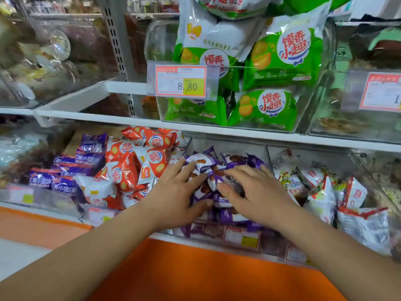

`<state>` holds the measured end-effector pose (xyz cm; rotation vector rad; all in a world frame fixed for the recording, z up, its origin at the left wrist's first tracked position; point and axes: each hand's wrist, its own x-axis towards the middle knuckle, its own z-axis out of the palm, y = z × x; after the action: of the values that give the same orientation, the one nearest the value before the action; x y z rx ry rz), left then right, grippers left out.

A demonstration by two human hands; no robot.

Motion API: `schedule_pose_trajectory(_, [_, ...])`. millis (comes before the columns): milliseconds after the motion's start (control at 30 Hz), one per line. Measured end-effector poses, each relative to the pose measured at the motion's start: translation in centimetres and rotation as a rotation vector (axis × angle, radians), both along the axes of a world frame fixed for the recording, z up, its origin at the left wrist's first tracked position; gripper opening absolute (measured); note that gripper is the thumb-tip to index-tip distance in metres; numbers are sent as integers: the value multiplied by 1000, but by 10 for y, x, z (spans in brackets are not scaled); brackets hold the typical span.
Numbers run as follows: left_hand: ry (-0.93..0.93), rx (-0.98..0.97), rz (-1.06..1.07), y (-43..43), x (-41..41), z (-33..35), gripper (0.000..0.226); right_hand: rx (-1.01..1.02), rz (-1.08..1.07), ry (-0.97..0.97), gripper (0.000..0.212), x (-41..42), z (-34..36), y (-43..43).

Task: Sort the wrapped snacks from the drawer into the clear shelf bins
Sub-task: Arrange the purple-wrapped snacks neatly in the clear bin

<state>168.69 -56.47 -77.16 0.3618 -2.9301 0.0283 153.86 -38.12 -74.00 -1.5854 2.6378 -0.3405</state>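
Fingers (184,170) of left hand (173,192) and right hand (260,192) lie spread, palms down, pressing the purple snack packets (201,161).

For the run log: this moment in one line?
left hand: rests on purple-white snacks | right hand: rests on same pile | clear bin: holds pile

My one view rides on my head, wide-angled, looking forward and down along both forearms to my left hand (173,190) and right hand (258,192) at mid-frame. It sits close to the shelving: purple-wrapped snacks (204,161) lie under my hands, the white shelf edge (130,121) crosses above them, green packs (282,59) fill the top and an orange ledge (195,274) the bottom.
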Motion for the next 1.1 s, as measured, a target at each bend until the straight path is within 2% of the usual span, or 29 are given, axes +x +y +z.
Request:
schedule_pose_trajectory(100, [57,4,-21,6,7,7,78,-20,-6,34,74,10,1,13])
schedule_pose_trajectory(233, [297,-64,-181,25,25,8,41,-300,31,290,42,34,-10,35])
schedule_pose_trajectory(300, [300,-67,-189,33,39,0,29,-353,5,343,30,52,-21,47])
schedule_pose_trajectory(367, [243,-54,-175,36,49,-11,28,-239,-52,353,34,64,-34,58])
schedule_pose_trajectory(467, [139,-84,-133,36,54,-26,39,-120,-114,375,46,71,-52,65])
schedule_pose_trajectory(700, [187,-118,-89,43,34,-40,57,-167,-131,468,49,71,-76,63])
schedule_pose_trajectory(800, [207,-128,-75,43,28,-45,55,-209,-95,453,49,67,-84,64])
schedule_pose_trajectory(967, [255,-103,-137,35,21,-46,46,-209,-84,419,67,61,-88,55])
schedule_pose_trajectory(1100, [289,-85,-150,37,20,-46,50,-194,-62,519,54,55,-95,48])
